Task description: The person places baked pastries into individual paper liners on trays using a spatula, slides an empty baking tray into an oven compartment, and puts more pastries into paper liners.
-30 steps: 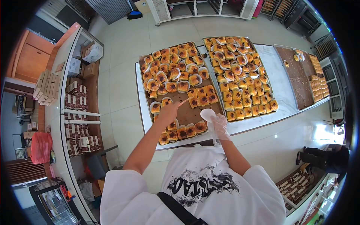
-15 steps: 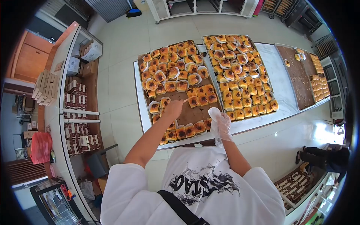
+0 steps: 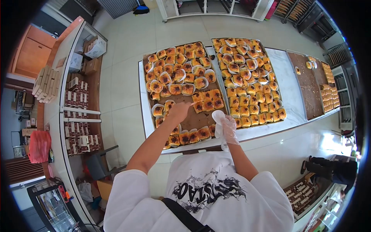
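My bare left hand [image 3: 179, 112] reaches over the left baking tray [image 3: 188, 123]. One finger stretches to the edge of a joined block of buns [image 3: 208, 101]; its other fingers are mostly hidden under the hand. My right hand [image 3: 228, 126], in a clear plastic glove, is closed on white paper baking cups [image 3: 218, 117] near the tray's front right corner. The buns are golden with dark topping. More buns [image 3: 174, 60] fill the tray's far part, many in white paper cups, and a row of buns [image 3: 194, 135] lines the near edge.
A second tray of buns [image 3: 247, 77] stands to the right on the white table [image 3: 288, 89]. Farther right lies a tray [image 3: 305, 87] with a few buns and crumbs. Shelves with packed boxes [image 3: 79, 96] are at left. Another person [image 3: 334, 168] stands at far right.
The view has shifted slightly. Both hands keep nearly the same places, the left at the bun block and the right holding the paper baking cups, which are tilted more upright.
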Demonstrator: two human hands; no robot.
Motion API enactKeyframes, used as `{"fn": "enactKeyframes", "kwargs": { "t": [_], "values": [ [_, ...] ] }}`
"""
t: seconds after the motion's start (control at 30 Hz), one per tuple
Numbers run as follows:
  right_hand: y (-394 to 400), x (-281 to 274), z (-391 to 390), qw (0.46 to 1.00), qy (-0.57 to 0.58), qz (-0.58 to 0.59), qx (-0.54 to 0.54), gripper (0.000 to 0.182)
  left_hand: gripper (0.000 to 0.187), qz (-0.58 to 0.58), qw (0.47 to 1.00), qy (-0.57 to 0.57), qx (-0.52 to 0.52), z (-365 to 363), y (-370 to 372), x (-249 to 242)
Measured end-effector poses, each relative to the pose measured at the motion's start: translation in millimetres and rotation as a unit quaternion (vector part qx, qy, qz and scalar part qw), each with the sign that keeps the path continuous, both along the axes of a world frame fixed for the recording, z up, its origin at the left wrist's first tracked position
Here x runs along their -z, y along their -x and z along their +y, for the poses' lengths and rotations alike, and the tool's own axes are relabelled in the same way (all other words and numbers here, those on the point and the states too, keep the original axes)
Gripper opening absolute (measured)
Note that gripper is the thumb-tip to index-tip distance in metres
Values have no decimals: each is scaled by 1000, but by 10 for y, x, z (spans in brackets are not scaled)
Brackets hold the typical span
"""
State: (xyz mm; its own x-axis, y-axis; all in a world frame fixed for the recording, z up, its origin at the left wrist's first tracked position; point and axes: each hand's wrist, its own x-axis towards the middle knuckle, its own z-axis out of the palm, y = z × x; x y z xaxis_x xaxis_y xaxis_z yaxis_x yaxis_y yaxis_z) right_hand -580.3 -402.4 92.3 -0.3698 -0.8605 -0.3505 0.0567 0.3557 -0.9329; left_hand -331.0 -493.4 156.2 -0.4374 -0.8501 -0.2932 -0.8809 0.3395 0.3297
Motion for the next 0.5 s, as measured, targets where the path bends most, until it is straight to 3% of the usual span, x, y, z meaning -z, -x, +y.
{"fn": "enactKeyframes", "kwargs": {
  "t": [0.17, 0.27, 0.37, 0.47, 0.5],
  "values": [
    [10, -86, 19, 998, -49, -22, 15, 23, 31, -15, 1000, -10, 21, -24, -17, 123],
    [45, 31, 16, 999, -34, -18, 14, 24, 26, 66, 997, 40, -11, 66, -13, 426],
    [16, -69, -25, 1000, -23, 20, 3, 24, 19, 178, 947, -242, -111, -53, -38, 39],
    [-12, -260, -122, 994, -61, 79, -35, 28, 33, 111, 887, -423, -144, -167, -505, -39],
    [-20, -334, -180, 993, -50, 86, -68, 29, 28, 97, 889, -420, -155, -140, -546, -42]
  ]
}}
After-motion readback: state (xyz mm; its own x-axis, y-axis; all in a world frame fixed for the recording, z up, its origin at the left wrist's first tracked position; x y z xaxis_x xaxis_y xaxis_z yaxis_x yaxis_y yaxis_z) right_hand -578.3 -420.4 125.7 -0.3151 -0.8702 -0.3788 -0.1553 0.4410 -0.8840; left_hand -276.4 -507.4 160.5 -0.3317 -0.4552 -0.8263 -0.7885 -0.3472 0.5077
